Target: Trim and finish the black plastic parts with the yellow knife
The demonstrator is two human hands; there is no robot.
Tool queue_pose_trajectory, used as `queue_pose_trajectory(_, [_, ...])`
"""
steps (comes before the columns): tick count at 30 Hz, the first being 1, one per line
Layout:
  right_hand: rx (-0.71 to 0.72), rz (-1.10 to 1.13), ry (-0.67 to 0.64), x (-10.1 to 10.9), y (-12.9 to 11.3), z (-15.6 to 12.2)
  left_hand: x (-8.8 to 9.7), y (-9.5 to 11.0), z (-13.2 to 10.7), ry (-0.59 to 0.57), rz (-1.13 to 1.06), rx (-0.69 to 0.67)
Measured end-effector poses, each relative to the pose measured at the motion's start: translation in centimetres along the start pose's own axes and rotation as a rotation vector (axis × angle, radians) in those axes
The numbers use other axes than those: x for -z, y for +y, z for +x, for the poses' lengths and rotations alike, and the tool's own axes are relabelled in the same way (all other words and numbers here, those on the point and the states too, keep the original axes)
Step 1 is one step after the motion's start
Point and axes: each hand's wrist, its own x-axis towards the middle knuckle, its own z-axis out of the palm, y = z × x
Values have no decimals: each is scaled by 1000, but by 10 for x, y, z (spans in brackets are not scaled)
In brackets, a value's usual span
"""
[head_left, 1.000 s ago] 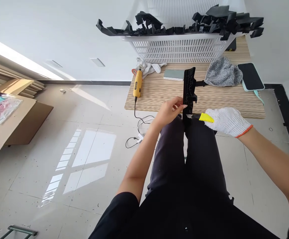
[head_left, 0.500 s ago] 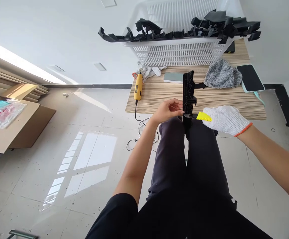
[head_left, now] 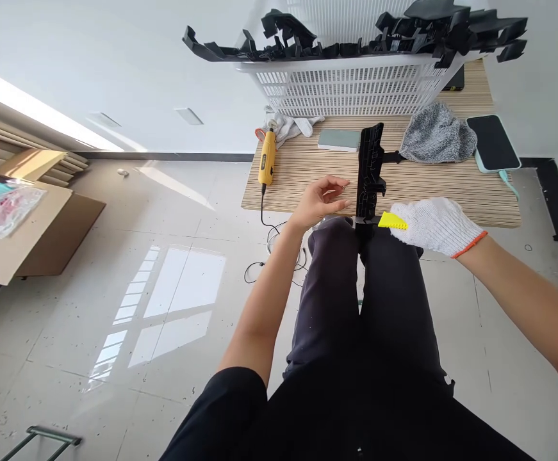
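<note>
A long black plastic part point(head_left: 369, 169) stands over the bench edge, its lower end at my knees. My right hand point(head_left: 432, 224), in a white knit glove with an orange cuff, is closed round the yellow handle of a utility knife point(head_left: 393, 221). The knife's blade points left and lies across the part's lower end. To the left of the part is my bare left hand point(head_left: 324, 200), its thumb and fingers apart and a small gap between them and the part. Nothing shows clearly in that hand.
On the wooden bench point(head_left: 307, 176) are a yellow rotary tool point(head_left: 267, 159) with a cord, a grey-green block point(head_left: 339, 139), a grey cloth point(head_left: 437, 134), a phone point(head_left: 492, 142) and white gloves point(head_left: 291, 128). Black parts point(head_left: 336, 51) span a white basket point(head_left: 346, 89). A cardboard box point(head_left: 43, 230) stands left.
My left hand has opened away from the black part, its fingertips now apart from it. The knife blade sits across the part's lower end. The whole view has shifted slightly.
</note>
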Motion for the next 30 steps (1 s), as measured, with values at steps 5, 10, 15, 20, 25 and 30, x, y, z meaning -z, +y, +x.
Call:
queue_pose_trajectory(5, [-18, -29, 6, 4, 1, -1, -1, -4, 0, 9, 5, -28])
queue_pose_trajectory(10, [-21, -58, 16, 4, 1, -2, -2, -7, 1, 48, 6, -43])
queue_pose_trajectory(15, [-14, -64, 16, 4, 3, -3, -3, -8, 0, 59, 18, -76])
queue_pose_trajectory(20, [-4, -58, 24, 1, 5, -3, -2, -9, -1, 80, 62, -59])
queue_pose_trajectory(25, [-89, -76, 93, 13, 9, -8, -3, -10, -1, 74, -11, -86])
queue_pose_trajectory(30, [-140, -128, 188, 34, 13, -17, -5, -12, 0, 92, -66, -86])
